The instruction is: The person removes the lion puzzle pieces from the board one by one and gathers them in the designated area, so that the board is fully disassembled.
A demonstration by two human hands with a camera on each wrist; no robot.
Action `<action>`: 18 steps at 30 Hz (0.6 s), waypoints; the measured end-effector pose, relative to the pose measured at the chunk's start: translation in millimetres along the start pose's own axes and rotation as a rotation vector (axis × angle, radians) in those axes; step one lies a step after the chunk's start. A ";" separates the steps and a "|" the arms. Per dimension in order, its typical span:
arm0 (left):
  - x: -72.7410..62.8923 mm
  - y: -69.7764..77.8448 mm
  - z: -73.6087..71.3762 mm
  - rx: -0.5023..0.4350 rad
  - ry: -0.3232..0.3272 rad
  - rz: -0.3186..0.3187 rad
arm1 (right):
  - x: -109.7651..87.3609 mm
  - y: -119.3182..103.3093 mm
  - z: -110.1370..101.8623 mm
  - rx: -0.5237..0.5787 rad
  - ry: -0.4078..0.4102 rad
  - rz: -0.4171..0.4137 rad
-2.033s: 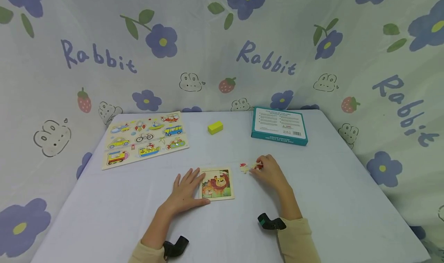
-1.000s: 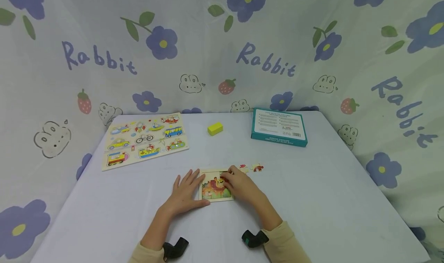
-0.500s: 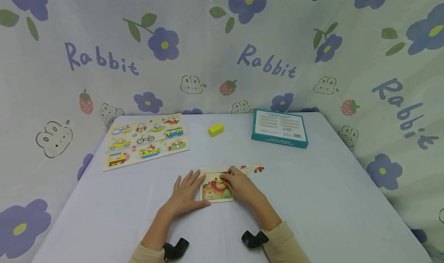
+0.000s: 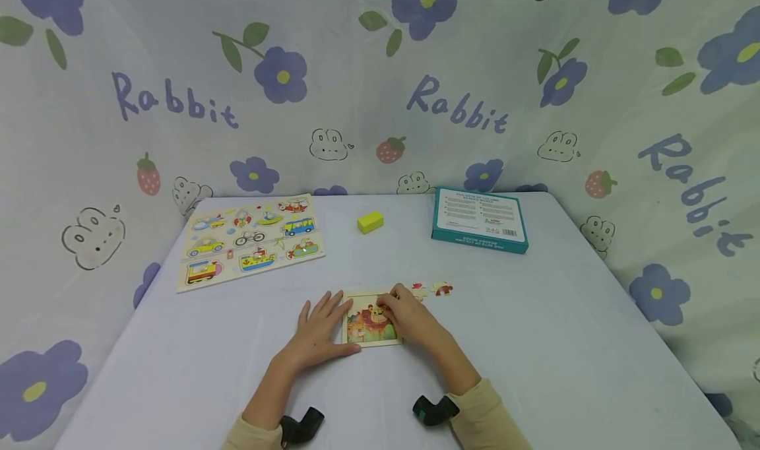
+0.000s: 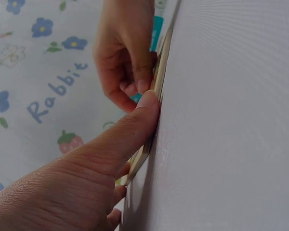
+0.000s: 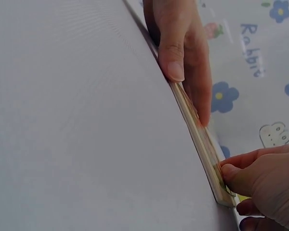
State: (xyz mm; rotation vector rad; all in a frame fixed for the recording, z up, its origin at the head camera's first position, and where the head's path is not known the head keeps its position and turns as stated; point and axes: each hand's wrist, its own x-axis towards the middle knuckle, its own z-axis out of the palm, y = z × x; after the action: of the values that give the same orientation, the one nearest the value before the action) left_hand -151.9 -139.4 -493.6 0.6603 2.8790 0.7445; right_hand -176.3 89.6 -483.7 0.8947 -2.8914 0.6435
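A small square wooden puzzle [image 4: 367,321] with a lion picture lies flat near the middle of the table, its frame pale wood. My left hand [image 4: 319,328] rests against its left side, fingers spread, the thumb at the near edge and a fingertip by the far left corner. At the upper right of the picture, my right hand [image 4: 413,317] pinches a small puzzle piece [image 6: 224,184] between thumb and fingers; the hand covers most of that piece and the puzzle's upper right part. Just beyond it lie two loose puzzle pieces [image 4: 442,288], one partly hidden.
At the back left lies a wooden vehicle puzzle board [image 4: 252,242]. A yellow block [image 4: 370,222] sits at the back centre, left of a teal box [image 4: 479,219] with a white label. White cloth covers the table [image 4: 564,344]; a flowered curtain [image 4: 368,74] hangs behind.
My right hand has moved left from the loose pieces to the lion puzzle's upper right part and has stayed there. My left hand has held its place.
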 end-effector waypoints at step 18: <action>0.1 0.8 0.6 0.017 0.018 0.004 | 2.5 1.8 9.3 -0.040 0.105 -0.092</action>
State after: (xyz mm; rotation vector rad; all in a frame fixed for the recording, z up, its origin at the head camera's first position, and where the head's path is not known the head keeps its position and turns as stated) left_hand -151.6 -138.4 -493.7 0.6653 2.9039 0.7315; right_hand -178.7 85.9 -492.4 0.9517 -2.7429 0.6037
